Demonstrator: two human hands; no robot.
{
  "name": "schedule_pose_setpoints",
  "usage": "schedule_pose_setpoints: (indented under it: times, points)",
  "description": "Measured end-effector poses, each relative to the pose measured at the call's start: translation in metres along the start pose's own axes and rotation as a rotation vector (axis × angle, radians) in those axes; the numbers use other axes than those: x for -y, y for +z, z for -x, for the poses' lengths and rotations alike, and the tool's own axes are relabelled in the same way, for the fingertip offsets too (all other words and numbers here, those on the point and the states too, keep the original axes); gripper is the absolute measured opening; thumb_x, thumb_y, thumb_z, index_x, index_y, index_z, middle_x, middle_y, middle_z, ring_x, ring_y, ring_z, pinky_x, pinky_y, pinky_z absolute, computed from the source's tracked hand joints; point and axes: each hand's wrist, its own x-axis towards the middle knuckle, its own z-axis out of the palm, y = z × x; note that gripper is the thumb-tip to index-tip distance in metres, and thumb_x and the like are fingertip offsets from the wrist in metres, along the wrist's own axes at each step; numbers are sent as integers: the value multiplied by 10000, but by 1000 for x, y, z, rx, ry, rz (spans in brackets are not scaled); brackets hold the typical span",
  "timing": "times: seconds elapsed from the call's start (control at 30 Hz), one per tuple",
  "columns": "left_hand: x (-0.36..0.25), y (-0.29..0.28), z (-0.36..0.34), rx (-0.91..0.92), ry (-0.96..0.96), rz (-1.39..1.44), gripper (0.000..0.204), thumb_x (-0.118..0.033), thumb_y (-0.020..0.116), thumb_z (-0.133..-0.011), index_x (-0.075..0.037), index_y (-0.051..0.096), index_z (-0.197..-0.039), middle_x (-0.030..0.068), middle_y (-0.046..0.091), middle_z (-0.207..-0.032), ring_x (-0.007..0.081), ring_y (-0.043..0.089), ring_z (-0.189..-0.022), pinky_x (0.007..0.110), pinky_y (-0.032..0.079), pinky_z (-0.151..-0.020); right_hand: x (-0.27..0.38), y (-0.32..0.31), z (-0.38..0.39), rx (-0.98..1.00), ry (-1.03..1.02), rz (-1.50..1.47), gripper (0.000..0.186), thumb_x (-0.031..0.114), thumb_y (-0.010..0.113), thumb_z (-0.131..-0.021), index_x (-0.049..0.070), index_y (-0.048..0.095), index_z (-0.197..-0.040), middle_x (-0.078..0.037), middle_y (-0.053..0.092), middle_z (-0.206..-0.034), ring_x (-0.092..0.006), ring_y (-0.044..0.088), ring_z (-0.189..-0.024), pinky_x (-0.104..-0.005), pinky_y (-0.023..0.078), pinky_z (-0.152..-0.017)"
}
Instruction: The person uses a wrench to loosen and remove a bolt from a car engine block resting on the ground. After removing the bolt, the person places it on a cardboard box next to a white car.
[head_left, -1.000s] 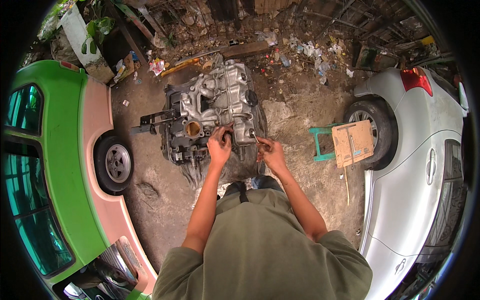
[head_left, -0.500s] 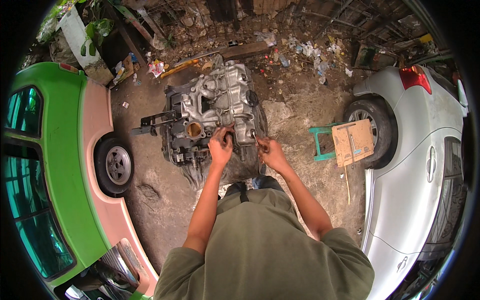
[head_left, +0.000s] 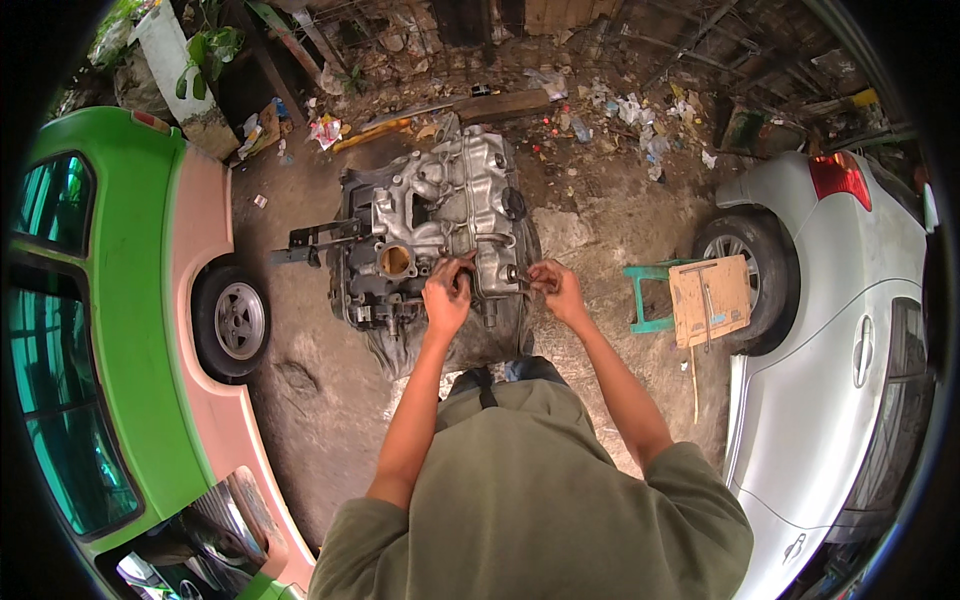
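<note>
Head view: a green and pink vehicle (head_left: 120, 330) flanks the left side and a silver car (head_left: 800, 400) the right, with concrete ground (head_left: 665, 385) between them. Near the silver car's rear wheel (head_left: 765, 270), a brown board (head_left: 720, 285) lies over a green stool (head_left: 640, 300). Beyond the engine (head_left: 430, 235) are a wooden plank (head_left: 500, 106) and scattered litter (head_left: 632, 112). The engine sits on the ground directly ahead of the person, a black bracket (head_left: 320, 236) jutting from its left side. The left hand (head_left: 447, 295) rests at its near part, right of a round opening (head_left: 396, 260), fingers curled and hiding what they touch. The right hand (head_left: 560, 292) is at the engine's right edge, fingers bent and bunched toward the thumb; whether they pinch something, I cannot tell. Compared with half a second ago, the right hand sits slightly farther forward and outward, while the left keeps its place.
</note>
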Motion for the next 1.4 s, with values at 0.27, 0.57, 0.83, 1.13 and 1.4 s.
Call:
schedule_pose_setpoints:
  times: [0.27, 0.57, 0.83, 1.13, 1.4]
  points:
    - [-5, -1, 0, 17, -10, 0, 231, 105, 540, -868, -13, 701, -983, 100, 736, -1051, 130, 505, -617, 280, 372, -518, 29, -48, -58, 250, -563, 718, 486, -208, 583, -670, -10, 685, -1102, -186, 665, -1143, -357, 656, -1073, -452, 554, -921]
    - [3, 3, -1, -22, 48, -23, 207, 50, 571, -871, -58, 712, -976, 88, 725, -971, 209, 498, -532, 327, 407, -508, 20, -48, -11, -79, -59, 303, 414, -111, 593, -889, 60, 677, -1257, -129, 688, -1131, -209, 699, -896, -329, 560, -736]
    - [3, 2, -1, -2, 33, -22, 217, 50, 573, -865, -63, 713, -987, 80, 731, -986, 206, 546, -564, 318, 426, -495, 23, 18, 54, -88, 236, -406, 375, 42, 590, -1007, 101, 600, -1377, -47, 620, -992, -75, 528, -721, -252, 467, -597]
    - [-3, -2, -2, 18, 30, 5, 226, 78, 581, -852, -55, 704, -989, 79, 756, -1076, 199, 571, -603, 309, 423, -490, 54, 27, 54, -74, 311, -512, 440, -79, 507, -968, 39, 579, -1386, -95, 596, -977, -99, 487, -677, -267, 423, -514]
    - [-1, -2, -2, 18, 22, 5, 206, 76, 581, -855, -56, 693, -967, 63, 758, -1089, 203, 536, -586, 321, 415, -508, 76, 35, 46, -106, 360, -431, 370, -64, 539, -952, -29, 576, -1318, -105, 610, -935, -118, 543, -611, -298, 446, -475]
